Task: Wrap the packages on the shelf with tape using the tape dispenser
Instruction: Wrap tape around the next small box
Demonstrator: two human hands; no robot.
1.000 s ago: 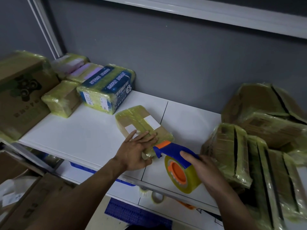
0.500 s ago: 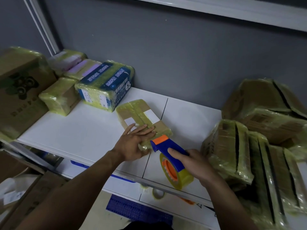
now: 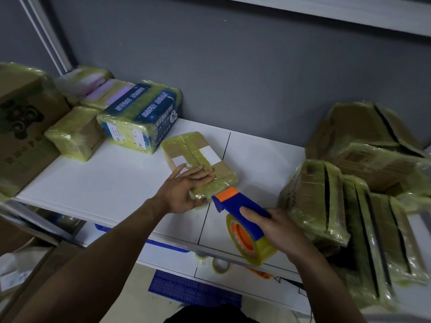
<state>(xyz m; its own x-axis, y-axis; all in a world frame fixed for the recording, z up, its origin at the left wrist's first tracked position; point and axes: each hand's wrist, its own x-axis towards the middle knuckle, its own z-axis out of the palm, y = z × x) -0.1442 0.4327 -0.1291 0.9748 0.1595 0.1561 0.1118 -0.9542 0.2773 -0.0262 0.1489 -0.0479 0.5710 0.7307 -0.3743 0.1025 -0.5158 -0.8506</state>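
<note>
Package, two white labels, under left hand

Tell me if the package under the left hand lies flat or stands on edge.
Flat. The package lies broad face down on the shelf, labels up, with the left hand resting on its near end.

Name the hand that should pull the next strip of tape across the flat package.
Right hand: it grips the tape dispenser, nose at the flat package. Left hand lies flat on top, steadying it.
</note>
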